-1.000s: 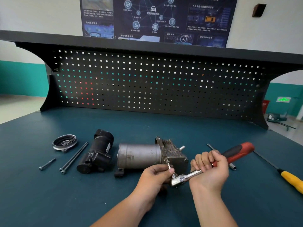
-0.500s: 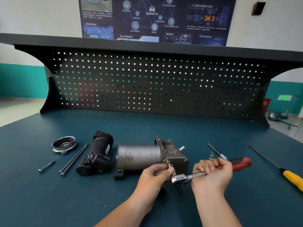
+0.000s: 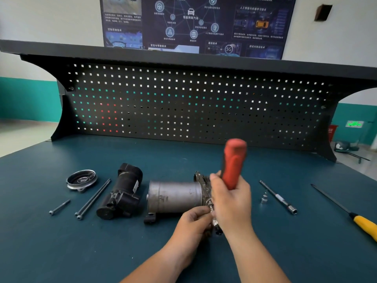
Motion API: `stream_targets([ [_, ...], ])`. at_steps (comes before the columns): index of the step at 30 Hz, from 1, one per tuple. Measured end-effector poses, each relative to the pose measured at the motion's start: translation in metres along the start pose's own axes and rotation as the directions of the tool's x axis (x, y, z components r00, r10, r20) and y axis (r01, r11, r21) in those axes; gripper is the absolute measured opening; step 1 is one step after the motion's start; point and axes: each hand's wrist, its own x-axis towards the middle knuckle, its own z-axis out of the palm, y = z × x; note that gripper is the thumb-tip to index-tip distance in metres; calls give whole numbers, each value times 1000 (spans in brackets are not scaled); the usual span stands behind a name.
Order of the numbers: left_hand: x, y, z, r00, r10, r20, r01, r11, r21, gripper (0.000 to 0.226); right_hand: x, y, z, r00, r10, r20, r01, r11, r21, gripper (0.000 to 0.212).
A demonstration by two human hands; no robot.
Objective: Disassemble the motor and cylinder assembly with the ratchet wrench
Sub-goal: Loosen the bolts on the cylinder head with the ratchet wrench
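Note:
The grey motor cylinder (image 3: 175, 196) lies on its side on the blue bench (image 3: 285, 252), its finned metal housing (image 3: 202, 178) at the right end mostly hidden behind my hands. My right hand (image 3: 231, 203) grips the ratchet wrench, whose red handle (image 3: 233, 162) stands nearly upright and blurred. The wrench head sits low at the housing's near corner, largely hidden. My left hand (image 3: 192, 222) pinches the small extension and socket (image 3: 212, 209) at the wrench head against the housing.
A black motor part (image 3: 122, 193) lies left of the cylinder, with two long bolts (image 3: 93, 198), a short bolt (image 3: 60, 206) and a round metal cap (image 3: 81, 179) further left. On the right lie a small socket (image 3: 264, 197), an extension bar (image 3: 278, 198) and a yellow-handled screwdriver (image 3: 365, 226). A pegboard (image 3: 193, 103) stands behind.
My right hand has swung the wrench handle from lying out to the right up to nearly upright. My left hand stays at the wrench head.

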Motion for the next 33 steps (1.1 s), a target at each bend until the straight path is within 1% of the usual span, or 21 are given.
stream_targets([
  [1,0,0,0,1000,-7,9,7,1000,-10,31,2,-4,4,997,-37,63,42,996,-79,18],
  [2,0,1,1,1000,-11,18,11,1000,-18,32,5,-7,8,989,-63,132,82,986,-142,20],
  [4,-1,4,1,999,-22,35,23,999,-33,26,10,-14,17,962,-74,263,143,957,-253,20],
  [5,-1,5,1,999,-34,35,36,998,-44,24,13,-16,19,952,-67,298,159,942,-296,21],
  [6,-1,4,0,998,-47,32,49,997,-57,23,15,-17,21,951,-57,304,157,935,-318,23],
  [8,1,1,-2,997,-79,15,80,994,-78,23,19,-14,17,971,-30,238,98,955,-279,27],
  [10,2,-1,-1,993,-117,-10,115,990,-80,17,21,-9,7,991,42,129,-25,992,-126,21],
  [12,3,-2,0,991,-135,-22,133,988,-74,11,19,-6,-3,992,123,31,-125,989,75,15],
  [14,3,-1,0,989,-144,-30,141,987,-81,7,13,-4,-11,984,166,-66,-139,942,304,18],
  [16,3,1,0,986,-162,-35,157,982,-108,10,8,-3,-18,960,207,-188,-95,873,478,17],
  [18,3,2,0,984,-174,-34,168,978,-126,13,8,0,-28,896,329,-300,-101,806,583,26],
  [19,3,2,0,984,-175,-30,169,976,-134,13,9,4,-34,845,425,-326,-132,755,642,29],
  [21,3,1,1,985,-169,-24,163,974,-155,12,9,14,-47,715,630,-303,-199,599,776,31],
  [22,4,0,1,986,-165,-26,159,973,-166,11,9,18,-51,657,703,-272,-210,517,830,31],
  [23,4,-1,1,986,-164,-31,156,972,-173,11,8,22,-54,613,751,-248,-211,457,864,31],
  [24,5,-1,1,986,-165,-36,157,972,-177,12,7,24,-54,587,774,-239,-210,430,878,31],
  [25,5,-1,0,985,-167,-38,158,972,-177,12,8,25,-53,580,777,-244,-207,431,878,31],
  [26,5,-2,0,985,-166,-38,157,972,-172,12,9,24,-52,591,764,-260,-199,450,871,32],
  [28,5,-2,1,986,-161,-32,154,977,-151,13,13,17,-47,641,705,-304,-179,523,833,32],
  [31,3,-1,0,987,-160,-22,156,980,-121,14,18,8,-40,754,548,-361,-145,675,723,30],
  [33,4,-2,-1,987,-162,-12,160,980,-116,13,21,2,-33,832,418,-365,-123,780,613,30],
])
